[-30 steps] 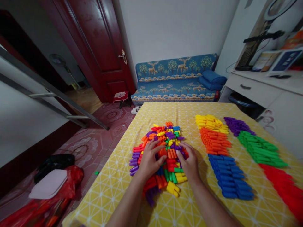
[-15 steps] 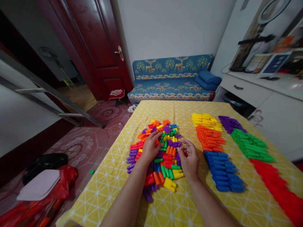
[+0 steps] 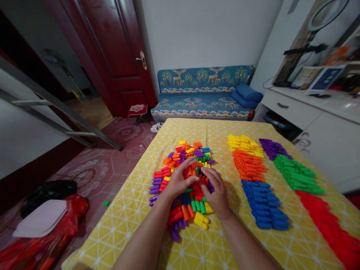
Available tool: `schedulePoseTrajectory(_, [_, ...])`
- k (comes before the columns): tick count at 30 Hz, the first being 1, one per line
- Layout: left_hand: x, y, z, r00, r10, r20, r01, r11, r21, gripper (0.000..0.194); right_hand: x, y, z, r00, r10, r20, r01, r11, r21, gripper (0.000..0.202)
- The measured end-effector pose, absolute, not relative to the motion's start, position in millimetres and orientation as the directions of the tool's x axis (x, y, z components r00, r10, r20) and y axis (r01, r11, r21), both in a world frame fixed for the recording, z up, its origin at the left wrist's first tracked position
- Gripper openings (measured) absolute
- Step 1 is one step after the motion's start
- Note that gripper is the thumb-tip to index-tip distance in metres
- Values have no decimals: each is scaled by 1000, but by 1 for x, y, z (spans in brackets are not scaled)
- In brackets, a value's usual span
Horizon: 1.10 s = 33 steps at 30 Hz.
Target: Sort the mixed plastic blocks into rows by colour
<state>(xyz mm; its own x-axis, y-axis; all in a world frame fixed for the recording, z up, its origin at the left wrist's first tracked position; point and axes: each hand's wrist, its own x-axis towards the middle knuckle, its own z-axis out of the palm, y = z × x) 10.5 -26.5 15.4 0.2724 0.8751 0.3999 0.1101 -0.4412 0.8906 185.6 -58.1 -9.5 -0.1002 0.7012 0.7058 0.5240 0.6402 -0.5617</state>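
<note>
A mixed heap of coloured plastic pieces [image 3: 176, 213] lies on the yellow patterned tablecloth [image 3: 126, 228]. Over its middle, my left hand [image 3: 180, 180] has its fingers and thumb spread. My right hand [image 3: 215, 191] is over the heap's right side, thumb apart from the curved fingers, close to my left thumb. Pieces show between the two hands; neither hand visibly grips one. Sorted to the right are yellow pieces [image 3: 244, 145], orange pieces [image 3: 249, 165], blue pieces [image 3: 266, 204], purple pieces [image 3: 274, 149], green pieces [image 3: 298, 174] and red pieces [image 3: 327, 223].
Past the table's far edge stands a blue patterned sofa [image 3: 197, 101]. A white cabinet [image 3: 317, 123] is at the right. On the left are a metal ladder [image 3: 56, 105], a red bag [image 3: 75, 213] and a small green piece [image 3: 106, 203] on the floor.
My right hand has moved left over the heap, nearer my left hand. The fingers of my left hand have spread, and its thumb now points toward my right hand.
</note>
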Motion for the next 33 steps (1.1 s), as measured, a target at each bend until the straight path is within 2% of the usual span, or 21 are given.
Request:
schedulePoseTrajectory(2, [13,-31,17,332,882,335,78,-380,922,71,186,-58,-10,-135,707,694,526,645,-554,57])
schedulePoseTrajectory(4, [15,-35,19,351,892,285,118,-344,931,64,186,-57,-12,-138,716,685,520,641,-565,55])
schedulePoseTrajectory(9, [19,-35,21,361,898,252,259,-356,898,40,186,-55,-19,-101,722,685,504,631,-590,36])
schedulePoseTrajectory(11, [20,-34,18,368,902,227,217,-320,922,37,185,-54,-20,-71,732,678,501,614,-610,29])
schedulePoseTrajectory(15, [21,-31,11,358,928,108,48,-133,990,42,186,-53,-19,-10,794,608,478,537,-695,23])
schedulePoseTrajectory(20, [18,-27,6,319,940,125,-103,-97,990,48,186,-51,-15,93,813,575,492,465,-736,33])
schedulePoseTrajectory(23, [19,-26,5,308,950,52,-107,-20,994,49,185,-54,-12,113,790,602,468,492,-734,41])
schedulePoseTrajectory(25, [21,-26,4,312,950,22,-92,7,996,43,186,-56,-10,67,771,633,472,535,-701,40])
schedulePoseTrajectory(29, [21,-27,4,348,936,47,-57,-28,998,30,187,-58,-10,-35,745,667,483,596,-641,32])
schedulePoseTrajectory(33, [18,-28,5,362,925,112,35,-134,990,21,188,-59,-8,-28,736,676,457,611,-646,28])
